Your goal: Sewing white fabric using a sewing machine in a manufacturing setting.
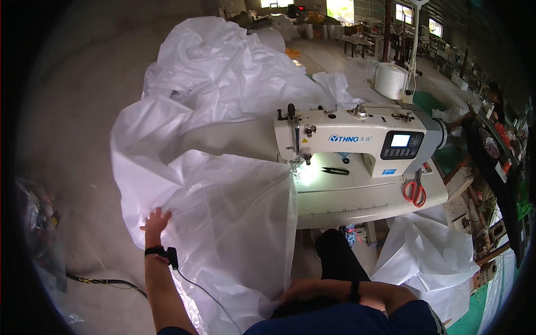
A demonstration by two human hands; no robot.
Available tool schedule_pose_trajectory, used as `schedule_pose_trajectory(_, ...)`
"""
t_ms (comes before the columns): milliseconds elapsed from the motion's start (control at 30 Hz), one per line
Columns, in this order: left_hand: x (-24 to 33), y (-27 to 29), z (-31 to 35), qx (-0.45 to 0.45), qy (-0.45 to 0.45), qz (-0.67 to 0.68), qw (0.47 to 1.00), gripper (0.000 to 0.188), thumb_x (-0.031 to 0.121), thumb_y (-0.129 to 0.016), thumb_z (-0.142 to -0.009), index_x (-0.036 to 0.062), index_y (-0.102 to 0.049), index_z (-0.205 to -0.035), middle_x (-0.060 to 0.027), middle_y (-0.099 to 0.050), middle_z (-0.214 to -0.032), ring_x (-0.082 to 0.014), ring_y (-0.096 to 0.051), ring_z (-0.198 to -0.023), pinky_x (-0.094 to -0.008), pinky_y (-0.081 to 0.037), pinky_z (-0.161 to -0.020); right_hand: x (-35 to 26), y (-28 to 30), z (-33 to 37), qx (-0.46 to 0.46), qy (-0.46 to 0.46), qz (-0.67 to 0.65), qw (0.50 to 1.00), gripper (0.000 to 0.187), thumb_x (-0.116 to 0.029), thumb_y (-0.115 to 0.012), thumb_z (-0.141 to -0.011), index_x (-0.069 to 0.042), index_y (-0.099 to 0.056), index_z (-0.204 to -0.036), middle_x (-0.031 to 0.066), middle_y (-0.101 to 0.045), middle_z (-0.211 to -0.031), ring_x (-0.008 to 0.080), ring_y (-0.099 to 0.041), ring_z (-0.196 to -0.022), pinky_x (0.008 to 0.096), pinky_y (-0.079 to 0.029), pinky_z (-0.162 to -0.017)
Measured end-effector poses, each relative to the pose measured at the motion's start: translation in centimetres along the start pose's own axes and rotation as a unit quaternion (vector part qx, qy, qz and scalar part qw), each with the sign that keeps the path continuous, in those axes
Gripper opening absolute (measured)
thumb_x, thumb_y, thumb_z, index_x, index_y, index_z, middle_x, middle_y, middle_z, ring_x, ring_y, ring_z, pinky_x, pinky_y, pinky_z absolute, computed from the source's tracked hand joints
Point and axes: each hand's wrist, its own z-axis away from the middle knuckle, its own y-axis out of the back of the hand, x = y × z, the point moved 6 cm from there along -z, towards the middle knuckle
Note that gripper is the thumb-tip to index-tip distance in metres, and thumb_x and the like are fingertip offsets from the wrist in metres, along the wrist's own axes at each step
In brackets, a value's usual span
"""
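A large white translucent plastic sheet (240,201) spreads over the left of the table and hangs toward me. Its right edge runs down from under the needle area of a white sewing machine (346,137), whose lamp is lit. My left hand (156,221) lies on the sheet's left side, fingers spread and grasping nothing. Close to my body, my right hand (293,291) is at the sheet's lower right edge. Its fingers are hidden, so a grip cannot be made out.
Black thread snips (335,171) and red-handled scissors (415,192) lie on the machine table (357,206). A white thread cone (391,80) stands behind. More white sheeting (427,251) hangs at the right. A dark cable (106,281) crosses the floor at left. Another person is at far right.
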Motion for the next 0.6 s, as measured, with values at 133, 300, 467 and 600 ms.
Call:
schedule_pose_trajectory(133,2.2,2.9,4.4,0.107,-0.163,0.036,0.98,0.053,0.039,-0.056,-0.082,0.0093,-0.049,-0.125,-0.0166,-0.053,-0.121,-0.0327,-0.052,-0.11,-0.0474,-0.041,-0.091,-2.2,-1.0,0.8,0.02,0.081,0.019,0.996,0.047,-0.023,-0.065,-0.081,-0.001,-0.049,-0.12,0.01,-0.058,-0.106,0.0182,-0.056,-0.09,0.029,-0.046,-0.08)
schedule_pose_trajectory(300,12.5,0.3,17.7,0.225,-0.46,0.255,0.82,0.034,0.022,-0.064,-0.079,0.0038,-0.059,-0.107,-0.0152,-0.06,-0.109,-0.0317,-0.056,-0.102,-0.0394,-0.045,-0.088,-8.1,1.0,3.8,0.344,0.248,0.042,0.905,0.04,-0.023,-0.058,-0.085,-0.003,-0.05,-0.118,0.0075,-0.057,-0.104,0.0157,-0.055,-0.09,0.0299,-0.046,-0.076)
schedule_pose_trajectory(467,19.5,-2.1,22.0,0.18,-0.481,0.214,0.831,0.052,0.034,-0.061,-0.081,0.0037,-0.05,-0.121,-0.0193,-0.049,-0.125,-0.0356,-0.043,-0.119,-0.0451,-0.031,-0.1,-10.5,-1.5,3.7,0.283,0.307,-0.034,0.908,0.034,-0.018,-0.056,-0.085,-0.002,-0.052,-0.114,0.0071,-0.059,-0.1,0.0159,-0.057,-0.084,0.0292,-0.047,-0.072)
schedule_pose_trajectory(600,19.1,-3.1,21.2,0.135,-0.46,0.194,0.856,0.055,0.039,-0.058,-0.082,0.0052,-0.047,-0.124,-0.0186,-0.05,-0.124,-0.0365,-0.043,-0.118,-0.0477,-0.026,-0.101,-7.5,0.0,3.5,0.24,0.209,-0.108,0.942,0.033,-0.016,-0.057,-0.083,0.001,-0.054,-0.111,0.008,-0.059,-0.098,0.0197,-0.059,-0.083,0.03,-0.05,-0.072)
